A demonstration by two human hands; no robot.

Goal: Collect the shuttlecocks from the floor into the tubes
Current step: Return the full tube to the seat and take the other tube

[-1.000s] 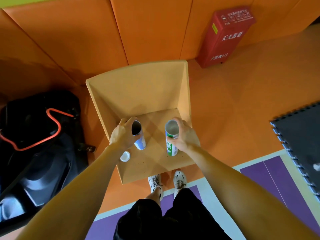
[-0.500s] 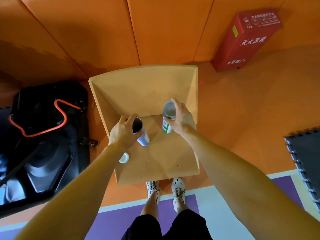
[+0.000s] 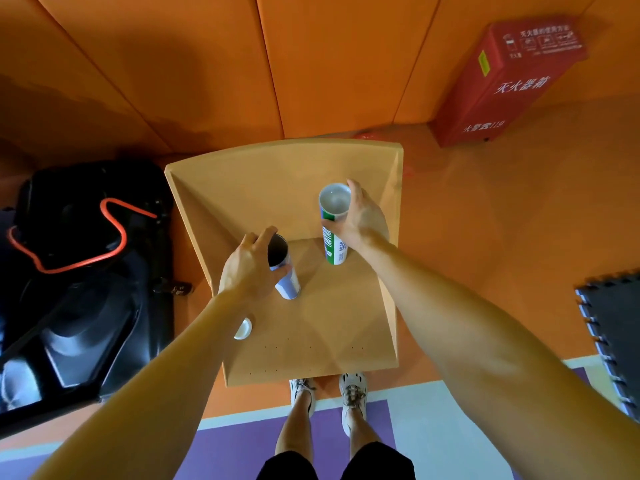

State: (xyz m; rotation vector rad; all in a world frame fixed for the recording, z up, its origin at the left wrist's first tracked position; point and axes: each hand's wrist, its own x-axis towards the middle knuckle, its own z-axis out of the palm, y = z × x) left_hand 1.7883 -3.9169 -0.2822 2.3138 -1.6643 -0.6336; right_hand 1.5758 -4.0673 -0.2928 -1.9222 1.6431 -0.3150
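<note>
Hands grip both upright tubes near their rims: left hand (image 3: pixel 251 268) the blue tube (image 3: pixel 285 271), right hand (image 3: pixel 362 218) the green tube (image 3: pixel 333 237).

The chair (image 3: pixel 311 323) is pale tan wood; one tube (image 3: pixel 334 244) green and white, the other (image 3: pixel 287 282) pale blue; the wall (image 3: pixel 311 64) orange, the box (image 3: pixel 502 84) red, the bag (image 3: pixel 69 271) black with an orange line.

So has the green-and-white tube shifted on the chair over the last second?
Yes. The green-and-white tube, held in the right hand, moved from mid-seat toward the chair backrest.

A sports hall: orange padded wall panels (image 3: pixel 207 64), purple court flooring (image 3: pixel 242 445), interlocking foam mat (image 3: pixel 616 323), red fire-extinguisher box (image 3: pixel 502 84).
</note>
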